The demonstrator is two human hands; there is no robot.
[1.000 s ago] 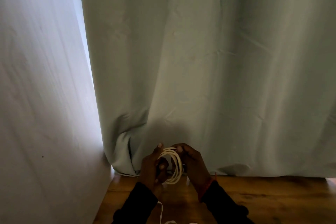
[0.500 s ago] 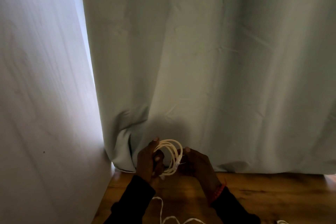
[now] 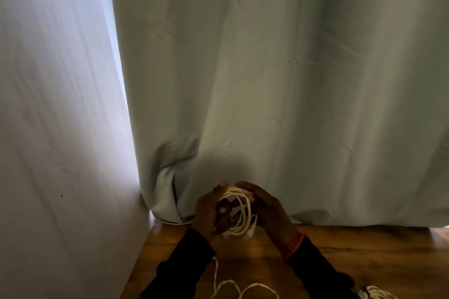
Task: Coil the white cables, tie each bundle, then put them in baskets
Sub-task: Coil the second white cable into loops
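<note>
A white cable coil (image 3: 239,211) of several loops hangs upright between my hands, just above the wooden table (image 3: 364,255). My left hand (image 3: 209,211) grips the coil's left side, thumb on top. My right hand (image 3: 269,211) curls over the coil's top and right side, fingers closed on the loops. A loose white cable tail (image 3: 226,285) runs from below my left wrist onto the table and curls near the bottom edge. No basket is in view.
A pale green curtain (image 3: 291,80) hangs right behind my hands, down to the table's far edge. A white wall (image 3: 60,128) closes off the left side. Another white cable bundle (image 3: 374,295) shows at the bottom right corner.
My right hand has risen from the coil's lower right side and now wraps over its top. More of the loose tail lying on the table is in view.
</note>
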